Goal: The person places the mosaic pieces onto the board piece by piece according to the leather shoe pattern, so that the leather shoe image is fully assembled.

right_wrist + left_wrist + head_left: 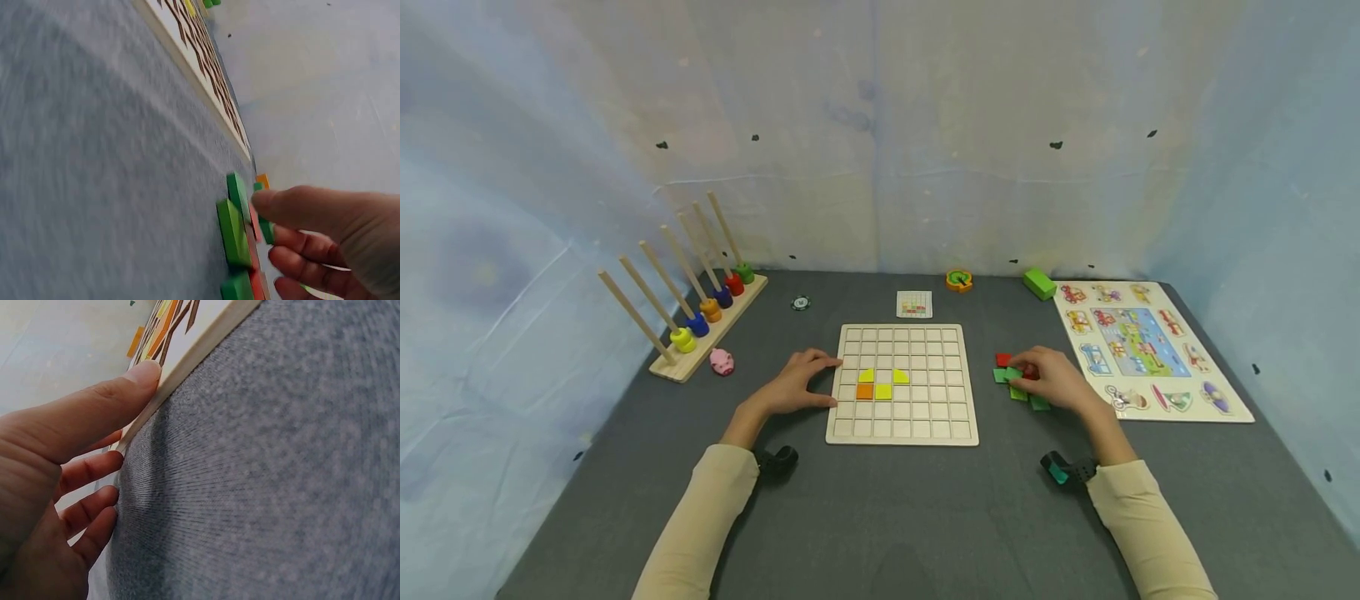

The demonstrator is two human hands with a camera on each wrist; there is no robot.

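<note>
Left hand (796,383): spread | right hand (1051,375): seemingly pinching green tile (267,232) | red tile (1003,359), puzzle (1146,350) near

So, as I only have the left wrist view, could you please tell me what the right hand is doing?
Observer: The right hand pinches a flat green tile.
Operator: Thank you; what lies just beyond the far edge of the pale wooden grid board?
Observer: A small white card printed with a coloured grid.
Operator: And what stands farther out, to the board's left?
Observer: A pale wooden rack holding coloured, rounded beads.
</note>
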